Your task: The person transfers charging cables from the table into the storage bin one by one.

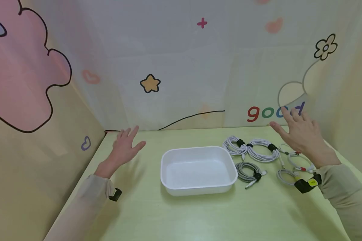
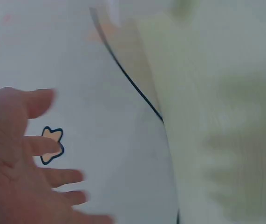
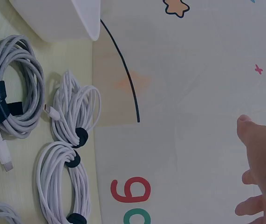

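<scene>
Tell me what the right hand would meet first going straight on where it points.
The right hand would likely meet the printed backdrop first, near the word "good". The cables lie lower, on the table. The gap to the backdrop is hard to judge.

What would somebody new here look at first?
Probably the white plastic tub in the middle of the table, with coiled cables to its right. Then the raised left hand and right hand, either side of it. A big pink cartoon shape also stands out, upper left.
</scene>
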`<state>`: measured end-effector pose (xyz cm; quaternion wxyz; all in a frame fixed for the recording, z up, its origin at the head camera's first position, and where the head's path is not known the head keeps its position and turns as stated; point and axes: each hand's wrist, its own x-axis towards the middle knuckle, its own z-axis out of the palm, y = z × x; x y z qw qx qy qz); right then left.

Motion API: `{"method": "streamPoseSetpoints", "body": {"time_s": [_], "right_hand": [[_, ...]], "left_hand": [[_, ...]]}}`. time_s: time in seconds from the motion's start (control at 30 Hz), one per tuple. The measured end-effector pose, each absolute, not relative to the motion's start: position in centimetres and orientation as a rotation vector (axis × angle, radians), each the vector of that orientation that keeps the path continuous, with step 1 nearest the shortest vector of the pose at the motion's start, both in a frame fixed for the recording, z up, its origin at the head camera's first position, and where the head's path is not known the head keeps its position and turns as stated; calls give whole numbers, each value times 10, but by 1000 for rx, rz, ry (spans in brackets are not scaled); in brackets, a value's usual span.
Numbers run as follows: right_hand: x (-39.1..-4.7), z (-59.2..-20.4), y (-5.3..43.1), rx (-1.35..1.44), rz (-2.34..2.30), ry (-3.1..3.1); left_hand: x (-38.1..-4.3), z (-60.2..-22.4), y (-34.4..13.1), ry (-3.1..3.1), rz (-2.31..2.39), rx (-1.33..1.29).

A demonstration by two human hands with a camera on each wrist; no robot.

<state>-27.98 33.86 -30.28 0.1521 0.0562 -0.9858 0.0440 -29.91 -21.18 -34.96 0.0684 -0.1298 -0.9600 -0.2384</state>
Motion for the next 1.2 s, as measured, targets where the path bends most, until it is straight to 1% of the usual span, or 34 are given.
{"method": "streamPoseSetpoints", "body": {"time_s": [0.13, 0.27, 0.43, 0.53, 0.7, 1.0, 1.2], "right_hand": [[-279, -300, 333, 157, 108, -2833], [-279, -301, 331, 152, 92, -2865], [-282, -306, 325, 178, 58, -2888], [-283, -309, 322, 198, 87, -2930], [-284, -315, 313, 253, 181, -2992], [-294, -348, 298, 649, 392, -2994], [-296, -375, 290, 742, 449, -3074]], "left_hand": [[-294, -346, -204, -3015, -1285, -453], [-289, -353, -186, -3026, -1853, -299], [-287, -375, -166, -2962, -2209, -145], [-288, -385, -160, -2902, -2334, -83], [-294, -391, -159, -2825, -2441, -81], [-298, -393, -159, -2779, -2490, -56], [-299, -396, -159, -2753, -2508, -73]]}}
